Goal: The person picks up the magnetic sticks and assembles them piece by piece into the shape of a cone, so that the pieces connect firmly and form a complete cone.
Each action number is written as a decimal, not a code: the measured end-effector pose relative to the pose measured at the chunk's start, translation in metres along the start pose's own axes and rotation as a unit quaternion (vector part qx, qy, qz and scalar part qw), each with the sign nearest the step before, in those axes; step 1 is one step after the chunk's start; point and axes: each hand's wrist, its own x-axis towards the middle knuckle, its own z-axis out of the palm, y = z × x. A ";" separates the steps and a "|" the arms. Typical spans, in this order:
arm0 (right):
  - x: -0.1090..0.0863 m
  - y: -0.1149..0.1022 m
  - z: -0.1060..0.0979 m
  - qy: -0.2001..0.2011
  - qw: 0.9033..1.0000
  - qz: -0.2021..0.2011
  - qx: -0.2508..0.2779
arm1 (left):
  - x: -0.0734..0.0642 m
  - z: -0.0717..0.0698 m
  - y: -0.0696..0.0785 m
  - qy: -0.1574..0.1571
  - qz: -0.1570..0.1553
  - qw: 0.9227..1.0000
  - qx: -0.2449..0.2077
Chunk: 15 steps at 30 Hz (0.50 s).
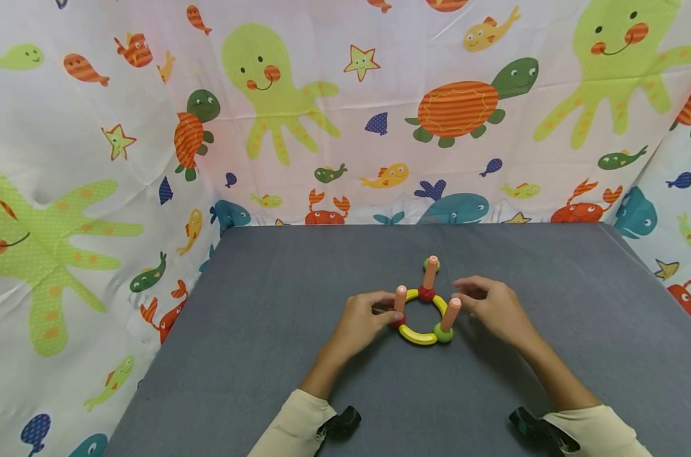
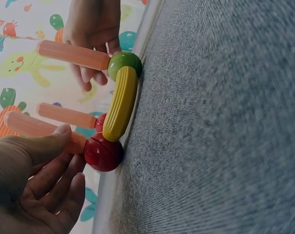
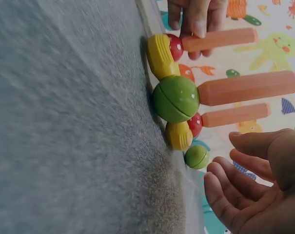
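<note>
On the grey tabletop lies a ring of yellow curved rods (image 1: 418,336) joined by two red balls (image 1: 426,294) and a green ball (image 1: 443,334). An orange stick rises from each ball. My left hand (image 1: 362,319) pinches the left orange stick (image 1: 400,298) low down, right by its red ball (image 2: 104,152). To the right of the ring is my right hand (image 1: 496,308), holding nothing, its fingers loosely bent near the right orange stick (image 1: 451,314). In the right wrist view its fingertips (image 3: 213,187) are apart from the pieces.
A separate green ball (image 3: 197,157) sits on the table just behind the ring, partly hidden by the rear orange stick (image 1: 430,273) in the head view. The grey table (image 1: 265,355) ends at a sea-animal cloth (image 1: 345,127) hanging behind and at both sides.
</note>
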 end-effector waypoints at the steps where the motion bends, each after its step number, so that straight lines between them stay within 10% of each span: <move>1: 0.003 0.000 0.001 0.003 1.000 0.001 0.001 | 0.000 0.000 0.000 0.000 0.001 1.000 0.000; 15: 0.045 0.006 0.012 -0.004 1.000 0.019 -0.012 | 0.001 -0.001 0.000 0.002 0.001 1.000 0.008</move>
